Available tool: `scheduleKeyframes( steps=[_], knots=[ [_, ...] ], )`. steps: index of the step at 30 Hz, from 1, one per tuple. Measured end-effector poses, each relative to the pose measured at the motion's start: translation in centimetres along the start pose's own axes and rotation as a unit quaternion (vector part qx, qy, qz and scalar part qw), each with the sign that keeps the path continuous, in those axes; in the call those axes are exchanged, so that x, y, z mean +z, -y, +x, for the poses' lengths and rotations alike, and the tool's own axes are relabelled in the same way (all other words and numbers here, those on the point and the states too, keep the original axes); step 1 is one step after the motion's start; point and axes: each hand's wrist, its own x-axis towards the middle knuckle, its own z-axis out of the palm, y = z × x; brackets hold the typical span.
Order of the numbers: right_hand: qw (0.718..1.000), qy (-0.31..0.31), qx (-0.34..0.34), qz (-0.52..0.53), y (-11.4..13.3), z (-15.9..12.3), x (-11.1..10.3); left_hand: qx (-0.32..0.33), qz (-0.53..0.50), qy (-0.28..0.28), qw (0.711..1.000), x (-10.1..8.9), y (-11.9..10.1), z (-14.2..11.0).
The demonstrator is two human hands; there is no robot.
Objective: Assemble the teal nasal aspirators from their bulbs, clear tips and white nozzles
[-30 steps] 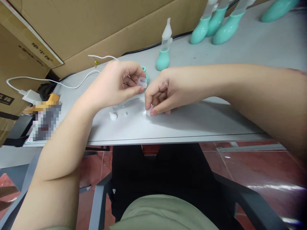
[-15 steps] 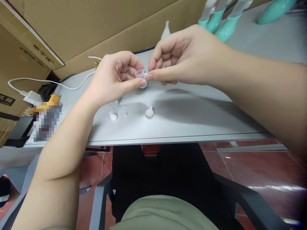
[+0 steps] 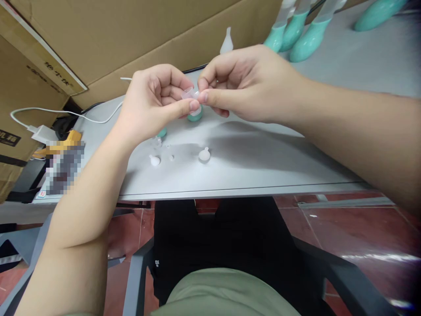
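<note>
My left hand [image 3: 154, 103] pinches a small clear plastic tube [image 3: 188, 93] between thumb and fingers, raised above the grey table [image 3: 263, 162]. My right hand [image 3: 250, 83] meets it from the right, its thumb and forefinger closed at the tube's mouth on something too small to make out. Below the hands a teal piece [image 3: 194, 116] rests on the table, partly hidden. A small white cap [image 3: 204, 154] lies on the table nearer me. Two more tiny white parts [image 3: 155, 160] lie to its left.
Several teal bulbs with clear nozzles [image 3: 296, 35] stand at the table's back right. A clear nozzle tip [image 3: 226, 43] pokes up behind my right hand. Cardboard boxes [image 3: 131, 35] wall the back. A white cable and charger [image 3: 42, 131] lie at the left.
My right hand left a white cap on the table and rose to meet the tube in my left hand. Both hands lifted slightly, and the tube now tilts towards the right fingertips.
</note>
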Motion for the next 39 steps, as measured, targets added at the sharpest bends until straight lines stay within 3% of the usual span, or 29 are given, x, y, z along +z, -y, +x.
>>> scheduleKeyframes(
  steps=[10, 16, 24, 31, 39],
  knots=[
    [0.994, 0.065, 0.013, 0.083, 0.5, 0.3, 0.2, 0.010, -0.024, 0.048, 0.998, -0.5, 0.4, 0.0],
    [0.991, 0.100, 0.008, 0.086, 0.2, 0.7, -0.4, -0.011, -0.055, 0.038, 0.998, -0.2, -0.2, 0.1],
    [0.987, 0.124, -0.011, 0.105, -0.2, 0.9, -0.5, -0.018, 0.006, 0.050, 0.999, -0.6, -0.7, -0.3],
    [0.976, 0.123, 0.112, 0.139, 0.7, 0.7, -0.4, -0.010, 0.009, 0.060, 0.998, -0.9, -0.5, -0.2],
    [0.951, 0.172, 0.113, 0.230, -0.5, 1.0, -0.9, 0.003, -0.014, 0.063, 0.998, -0.9, -0.5, -0.1]
  ],
)
